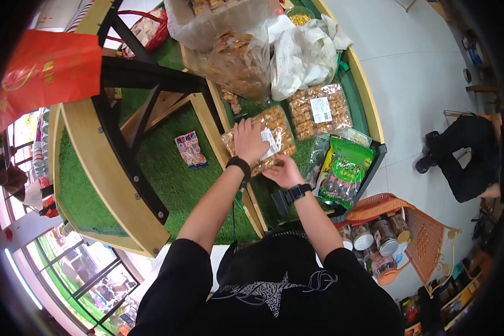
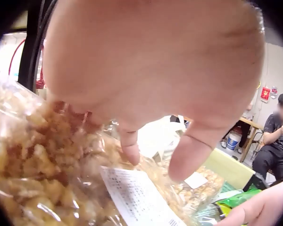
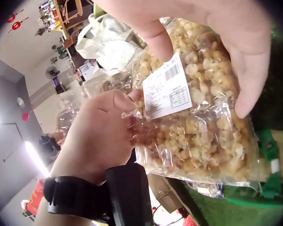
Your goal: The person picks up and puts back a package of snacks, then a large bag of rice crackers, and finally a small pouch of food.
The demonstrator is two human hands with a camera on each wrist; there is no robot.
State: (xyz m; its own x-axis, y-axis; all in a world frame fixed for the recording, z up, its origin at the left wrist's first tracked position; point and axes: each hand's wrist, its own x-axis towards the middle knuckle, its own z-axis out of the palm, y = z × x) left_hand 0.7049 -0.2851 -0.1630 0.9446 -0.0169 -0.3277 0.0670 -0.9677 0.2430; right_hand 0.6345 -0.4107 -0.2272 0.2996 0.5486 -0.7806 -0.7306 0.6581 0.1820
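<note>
A clear plastic packet of golden, clustered snack pieces (image 1: 277, 126) with a white label (image 3: 168, 86) lies between the two hands. From the left, my left hand (image 1: 248, 143) reaches over it, palm down, fingers spread on its top; its thumb (image 2: 191, 157) points down near the label. At the near corner, my right hand (image 1: 287, 172) grips the edge of the same packet. In the right wrist view, the right thumb (image 3: 159, 42) lies beside the label while another finger reaches along the packet's side. A second labelled snack packet (image 1: 336, 120) sits just beyond, to the right.
White plastic bags (image 1: 302, 59) and a bag of brown food (image 1: 238, 67) crowd the far end. A green packet (image 1: 347, 171) lies at right, above a basket (image 1: 425, 246) of jars. A small packet (image 1: 190, 150) lies on green turf. A seated person (image 1: 470, 151) is at far right.
</note>
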